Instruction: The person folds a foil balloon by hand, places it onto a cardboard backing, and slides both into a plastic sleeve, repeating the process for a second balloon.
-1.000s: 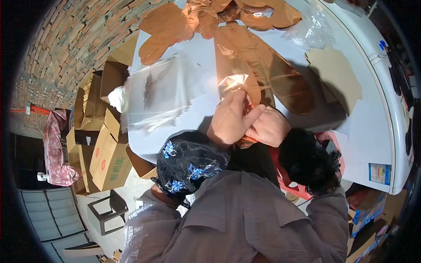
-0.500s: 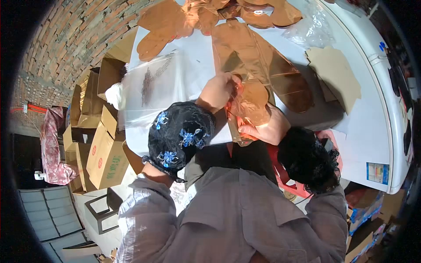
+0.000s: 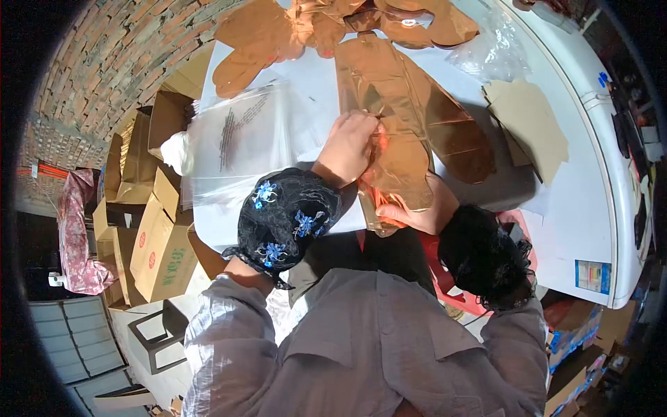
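A flat, shiny copper-coloured foil balloon point(image 3: 399, 167), folded over on itself, lies in front of me at the table's near edge. My left hand point(image 3: 351, 144) pinches its left edge, with the fingers curled and the tips partly hidden. My right hand point(image 3: 427, 208) grips its lower right side, the thumb on top and the other fingers underneath the foil. Reddish reflections show on the foil between both hands. More flat copper foil point(image 3: 462, 142) stretches beyond and to the right of my hands. Black lace sleeve covers, the left one with blue flowers, surround both forearms.
A stack of clear plastic bags point(image 3: 236, 139) lies left on the white table point(image 3: 316, 90). More copper foil balloons point(image 3: 260, 42) spread along the far side. Crumpled clear plastic point(image 3: 493, 48) and brown card pieces point(image 3: 531, 125) lie right. Open cardboard boxes point(image 3: 163, 243) stand left.
The folded foil between my hands now lies flatter and reaches slightly lower. Both hands keep their hold with small shifts. The view has moved slightly.
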Tool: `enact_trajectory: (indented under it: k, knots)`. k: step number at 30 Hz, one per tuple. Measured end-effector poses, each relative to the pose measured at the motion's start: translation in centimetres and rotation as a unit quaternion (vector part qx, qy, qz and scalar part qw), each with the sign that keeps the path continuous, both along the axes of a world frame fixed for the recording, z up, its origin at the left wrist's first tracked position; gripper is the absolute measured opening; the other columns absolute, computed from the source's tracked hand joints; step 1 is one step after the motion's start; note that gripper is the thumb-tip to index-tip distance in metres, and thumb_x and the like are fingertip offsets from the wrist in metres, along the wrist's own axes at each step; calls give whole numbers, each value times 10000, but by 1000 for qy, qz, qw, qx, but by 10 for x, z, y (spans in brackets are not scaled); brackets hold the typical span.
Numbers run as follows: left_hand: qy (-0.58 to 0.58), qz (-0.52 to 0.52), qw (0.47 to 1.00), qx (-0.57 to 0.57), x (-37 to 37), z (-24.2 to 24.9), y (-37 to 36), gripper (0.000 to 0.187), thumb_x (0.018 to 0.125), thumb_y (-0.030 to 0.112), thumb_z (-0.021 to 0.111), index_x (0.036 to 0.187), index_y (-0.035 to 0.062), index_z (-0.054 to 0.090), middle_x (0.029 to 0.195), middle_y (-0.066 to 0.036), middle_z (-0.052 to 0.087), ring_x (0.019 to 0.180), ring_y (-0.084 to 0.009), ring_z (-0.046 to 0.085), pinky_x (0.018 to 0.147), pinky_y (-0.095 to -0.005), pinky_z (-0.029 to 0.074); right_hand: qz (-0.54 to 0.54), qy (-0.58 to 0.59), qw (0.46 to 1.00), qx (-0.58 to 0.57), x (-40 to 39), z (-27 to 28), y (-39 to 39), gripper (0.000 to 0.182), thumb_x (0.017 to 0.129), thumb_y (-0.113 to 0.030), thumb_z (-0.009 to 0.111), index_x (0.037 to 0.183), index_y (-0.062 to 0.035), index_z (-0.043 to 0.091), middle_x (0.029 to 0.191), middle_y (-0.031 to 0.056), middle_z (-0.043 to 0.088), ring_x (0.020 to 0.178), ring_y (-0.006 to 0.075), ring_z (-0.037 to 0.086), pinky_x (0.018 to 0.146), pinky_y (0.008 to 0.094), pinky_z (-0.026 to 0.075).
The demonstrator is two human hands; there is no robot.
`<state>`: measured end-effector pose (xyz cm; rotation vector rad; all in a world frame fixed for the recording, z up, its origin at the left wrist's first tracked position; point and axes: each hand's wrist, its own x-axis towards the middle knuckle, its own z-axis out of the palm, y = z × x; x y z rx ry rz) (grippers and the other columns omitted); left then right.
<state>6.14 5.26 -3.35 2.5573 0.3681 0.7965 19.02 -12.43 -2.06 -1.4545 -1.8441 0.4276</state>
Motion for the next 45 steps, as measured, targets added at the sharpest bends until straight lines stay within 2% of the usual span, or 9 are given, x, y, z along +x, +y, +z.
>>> enact_trajectory:
  k: [4, 7, 10, 13, 16, 19, 22, 34, 45]
  knots:
    - [-13, 7, 1000, 18, 4, 3, 0, 233, 794, -8, 597, 1020, 50, 608, 1004, -148, 597, 978, -391, 564, 846, -429, 463, 6, 17, 999, 29, -2, 6, 0, 417, 807, -254, 774, 1153, -75, 625, 959, 129, 659, 861, 349, 636, 754, 400, 518]
    - [-19, 9, 999, 34, 7, 0, 1, 260, 782, 2, 616, 1037, 51, 619, 1000, -143, 597, 962, -394, 563, 850, -440, 463, 11, 29, 999, 25, -1, 5, 0, 435, 804, -271, 774, 1162, -77, 621, 996, 136, 658, 892, 355, 637, 778, 410, 518]
    - [-23, 24, 999, 31, 7, -6, 1, 249, 781, -6, 613, 1025, 45, 625, 1081, -162, 592, 1053, -412, 559, 895, -445, 471, -5, -44, 999, -2, 0, 1, 1, 423, 768, -283, 792, 1100, -70, 638, 999, 127, 672, 922, 339, 654, 810, 408, 527]
    - [-27, 34, 995, 88, 9, -12, 4, 289, 800, 15, 619, 1087, 55, 607, 1252, -170, 555, 1228, -416, 496, 1008, -460, 428, -1, -49, 998, 29, 0, 1, 2, 457, 809, -310, 762, 1170, -76, 610, 1058, 145, 647, 942, 370, 626, 816, 436, 510]
    - [44, 47, 994, 84, 5, -18, 2, 291, 864, 66, 604, 1154, 71, 571, 1391, -169, 483, 1360, -393, 391, 1095, -485, 347, 2, -44, 999, 6, -1, 3, 2, 463, 809, -323, 761, 1166, -70, 608, 1052, 148, 648, 935, 372, 625, 812, 434, 511]
    - [56, 46, 996, 55, 4, -19, 1, 270, 948, 132, 543, 1214, 87, 536, 1433, -148, 458, 1382, -364, 372, 1122, -491, 298, -4, -13, 1000, -28, -1, 4, 1, 449, 772, -308, 787, 1120, -72, 628, 1005, 128, 670, 911, 339, 653, 802, 416, 525]
    - [62, 62, 994, 60, 3, -20, -1, 256, 999, 193, 482, 1227, 93, 537, 1434, -138, 459, 1385, -339, 375, 1124, -478, 297, 13, -6, 1000, -13, 0, 7, 1, 471, 803, -304, 773, 1170, -63, 604, 1057, 158, 648, 943, 373, 624, 813, 423, 510]
    - [78, 80, 991, 79, -1, -19, -1, 360, 1022, 281, 440, 1339, 123, 507, 1460, -124, 438, 1395, -318, 363, 1130, -463, 287, 6, -39, 999, 23, -2, 6, 4, 497, 797, -322, 766, 1189, -67, 599, 1112, 171, 635, 1023, 381, 601, 880, 432, 491]
    - [105, 72, 989, 71, -6, -15, -2, 436, 1039, 350, 383, 1421, 156, 461, 1498, -134, 398, 1425, -317, 310, 1149, -469, 250, -17, -56, 996, 67, -3, 1, 5, 527, 773, -348, 783, 1163, -48, 594, 1105, 180, 624, 984, 400, 604, 844, 440, 502]
